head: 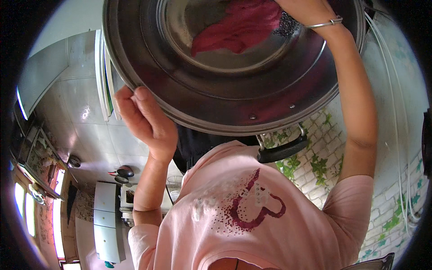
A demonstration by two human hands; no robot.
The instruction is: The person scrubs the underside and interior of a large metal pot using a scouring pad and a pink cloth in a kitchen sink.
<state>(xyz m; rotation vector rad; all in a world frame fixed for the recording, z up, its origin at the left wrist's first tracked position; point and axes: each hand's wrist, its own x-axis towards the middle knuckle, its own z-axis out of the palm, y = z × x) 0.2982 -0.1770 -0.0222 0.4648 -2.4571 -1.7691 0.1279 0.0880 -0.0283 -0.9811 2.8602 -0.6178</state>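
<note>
A large, wide metal pan [209, 111] is tipped up in front of my chest, its inside towards me. My left hand [148, 121] grips its rim at the lower left between thumb and fingers. Across the pan's right side reaches my right hand [303, 11], with a metal bangle [324, 24] at the wrist; its fingers are cut off by the top edge. Beside that hand, a wire scourer [288, 25] and a crumpled dark red cloth [236, 30] lie against the pan's inside; what the fingers hold is hidden. A black loop handle [283, 150] juts from the pan's near side.
White hoses or cables [391, 84] run down at the right, by a wall with a brick-and-ivy pattern [312, 172]. A tall pale cabinet or refrigerator [108, 216] stands at the lower left. Small pans [125, 171] are near the tiled wall [87, 138].
</note>
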